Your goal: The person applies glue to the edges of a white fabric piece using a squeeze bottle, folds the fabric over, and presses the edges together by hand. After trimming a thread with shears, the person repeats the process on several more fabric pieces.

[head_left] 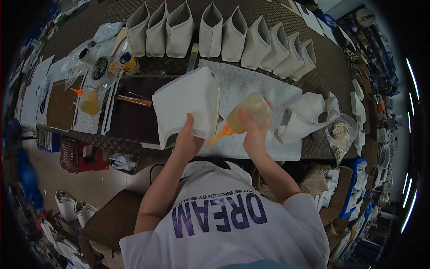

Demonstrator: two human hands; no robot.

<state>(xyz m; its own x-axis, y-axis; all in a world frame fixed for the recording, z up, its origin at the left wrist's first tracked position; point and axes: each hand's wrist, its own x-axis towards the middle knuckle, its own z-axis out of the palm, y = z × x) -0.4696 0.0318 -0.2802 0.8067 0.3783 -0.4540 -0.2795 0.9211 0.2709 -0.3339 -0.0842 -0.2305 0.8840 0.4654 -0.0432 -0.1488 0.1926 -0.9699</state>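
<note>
My left hand (188, 141) grips the lower edge of a white leather-like bag body (186, 101), thumb on its front face. The piece is held tilted over the table's front edge, with a curved opening at its lower side. In my right hand (256, 132) is a squeeze bottle (244, 114) of yellowish glue. Its orange nozzle (219, 134) points down and to the left, close beside the lower right corner of the bag body. My right fingers wrap round the clear bottle, partly hidden behind it.
A row of upright off-white pouches (210, 33) stands along the back. At left are a second glue bottle (89, 104), a yellow-labelled can (129, 63) and brushes (134, 100) on a dark board (130, 119). Loose white pieces (307, 114) and a plastic bag (341, 134) lie right.
</note>
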